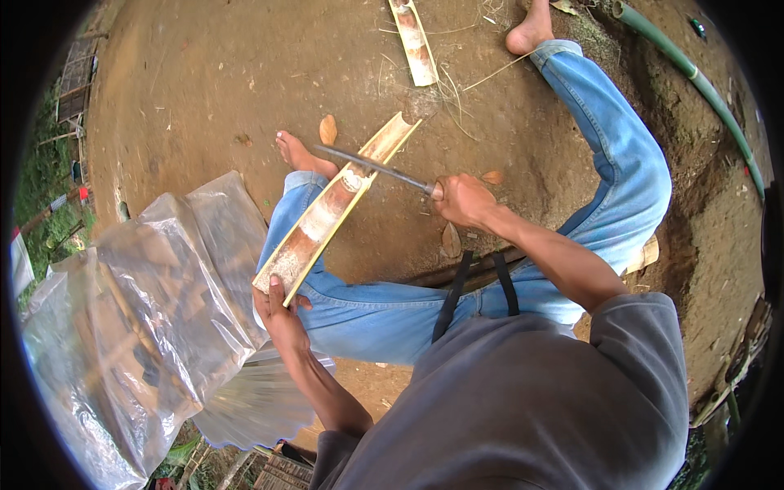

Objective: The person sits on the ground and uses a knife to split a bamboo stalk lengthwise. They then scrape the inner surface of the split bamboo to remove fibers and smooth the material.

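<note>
Both hands grip: left hand clasps split bamboo; right hand clasps knife.

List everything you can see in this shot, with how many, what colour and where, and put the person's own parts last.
split bamboo piece: one, tan and brown, across the left knee, held at its near end
blade: one, dark metal, laid across that bamboo
second bamboo piece: one, tan, on the ground, top centre
clear plastic bag: one, left, holding wood pieces
green hose: one, top right
dry leaves: a few, brown, on the dirt
left hand: grips the bamboo's end
right hand: grips the blade's handle
legs: two, blue jeans, barefoot
</note>
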Demonstrator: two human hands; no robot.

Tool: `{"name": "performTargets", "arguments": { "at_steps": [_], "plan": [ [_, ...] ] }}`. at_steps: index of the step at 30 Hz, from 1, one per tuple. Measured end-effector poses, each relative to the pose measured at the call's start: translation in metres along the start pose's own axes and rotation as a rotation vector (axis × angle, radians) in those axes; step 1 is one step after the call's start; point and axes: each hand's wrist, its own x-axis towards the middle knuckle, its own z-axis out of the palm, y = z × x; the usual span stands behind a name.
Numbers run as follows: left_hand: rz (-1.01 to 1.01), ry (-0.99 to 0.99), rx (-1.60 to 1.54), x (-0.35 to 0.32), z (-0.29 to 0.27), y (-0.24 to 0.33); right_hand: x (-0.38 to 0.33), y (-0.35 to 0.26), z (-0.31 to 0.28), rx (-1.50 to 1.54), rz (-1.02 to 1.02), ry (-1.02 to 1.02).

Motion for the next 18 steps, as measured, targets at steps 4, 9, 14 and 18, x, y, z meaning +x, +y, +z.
{"name": "performTargets", "arguments": {
  "at_steps": [4, 9, 14, 18],
  "plan": [
    [-0.018, 0.026, -0.046, -0.004, 0.000, -0.005, -0.024, -0.008, 0.012, -0.201, -0.266, -0.012],
    [-0.029, 0.006, -0.030, -0.003, -0.004, -0.008, -0.007, -0.010, 0.021, -0.023, -0.156, -0.040],
    [-0.016, 0.050, -0.044, -0.007, 0.004, -0.004, 0.004, 0.002, 0.020, -0.009, -0.108, 0.020],
    [-0.007, 0.023, -0.057, -0.007, -0.002, -0.011, -0.005, 0.000, 0.022, -0.054, -0.162, -0.003]
  ]
}}
